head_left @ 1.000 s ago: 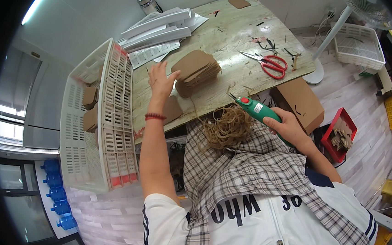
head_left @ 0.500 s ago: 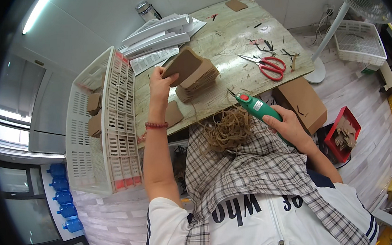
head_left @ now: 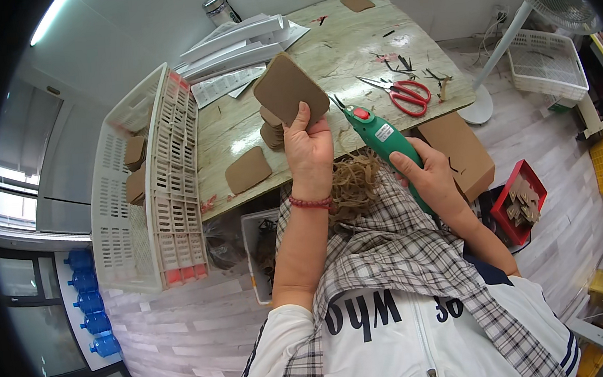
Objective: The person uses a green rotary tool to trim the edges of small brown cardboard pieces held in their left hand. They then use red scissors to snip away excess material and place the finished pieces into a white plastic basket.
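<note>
My left hand point(head_left: 309, 149) grips a flat brown pad with rounded corners point(head_left: 288, 87), thumb across its face, holding it tilted up above the table. Behind that hand stands a stack of similar brown pads point(head_left: 271, 133), mostly hidden. A single pad point(head_left: 249, 170) lies near the table's front edge. In my right hand point(head_left: 426, 173) is a green handheld electric tool point(head_left: 382, 137) with a red button and a thin two-pronged tip. The tip points toward the held pad, a little apart from it. A tangle of tan strips point(head_left: 356, 184) rests on my checked apron below.
Red-handled scissors point(head_left: 408, 98) and dark scraps lie on the table point(head_left: 333, 51). A white slatted crate point(head_left: 173, 177) holding brown pads stands left. Papers point(head_left: 241, 48) lie behind. A cardboard box point(head_left: 458, 151), a red tray point(head_left: 498, 208) and a fan point(head_left: 510, 51) are at right.
My left hand has moved right and toward me, raising the pad away from the stack toward the tool. The right hand still holds the green tool, in much the same place.
</note>
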Demonstrator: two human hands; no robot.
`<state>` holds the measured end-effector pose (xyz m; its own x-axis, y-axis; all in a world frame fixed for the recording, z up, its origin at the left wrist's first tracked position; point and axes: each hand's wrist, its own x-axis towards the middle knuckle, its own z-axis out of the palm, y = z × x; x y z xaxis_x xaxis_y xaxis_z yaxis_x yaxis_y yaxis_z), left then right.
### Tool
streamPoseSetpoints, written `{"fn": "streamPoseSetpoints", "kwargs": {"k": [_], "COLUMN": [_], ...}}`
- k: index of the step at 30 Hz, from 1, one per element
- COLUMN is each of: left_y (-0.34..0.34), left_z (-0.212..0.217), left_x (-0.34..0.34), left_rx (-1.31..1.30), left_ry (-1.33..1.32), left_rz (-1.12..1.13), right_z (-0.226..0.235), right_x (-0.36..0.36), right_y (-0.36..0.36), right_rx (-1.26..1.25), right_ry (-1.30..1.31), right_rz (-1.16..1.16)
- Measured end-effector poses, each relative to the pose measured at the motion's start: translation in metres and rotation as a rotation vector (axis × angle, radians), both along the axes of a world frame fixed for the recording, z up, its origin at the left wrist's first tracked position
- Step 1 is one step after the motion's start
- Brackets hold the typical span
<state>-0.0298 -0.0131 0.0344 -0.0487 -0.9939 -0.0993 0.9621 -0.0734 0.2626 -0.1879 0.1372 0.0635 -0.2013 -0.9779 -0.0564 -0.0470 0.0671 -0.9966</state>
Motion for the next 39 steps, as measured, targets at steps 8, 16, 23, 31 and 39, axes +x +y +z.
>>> {"fn": "streamPoseSetpoints", "kwargs": {"k": [8,16,23,31,39], "left_y": [0.002,0.021,0.041,0.051,0.027], "left_z": [-0.012,-0.011,-0.022,-0.044,-0.042], "left_x": [-0.012,-0.023,-0.032,-0.030,0.022], "left_rx": [0.036,0.024,-0.022,-0.046,-0.228], "left_ry": [0.078,-0.024,-0.094,-0.207,-0.531], "left_rz": [-0.036,-0.032,-0.144,-0.204,-0.287], "right_z": [0.000,0.005,0.007,0.016,0.017], "right_x": [0.000,-0.002,-0.007,-0.018,-0.046], "right_y": [0.001,-0.003,-0.010,-0.009,0.014], "right_rx": [-0.027,-0.068,-0.072,-0.053,0.041], "right_ry": [0.003,0.026,0.017,-0.047,-0.004], "right_rz": [-0.014,-0.043,-0.077,-0.069,0.070]}}
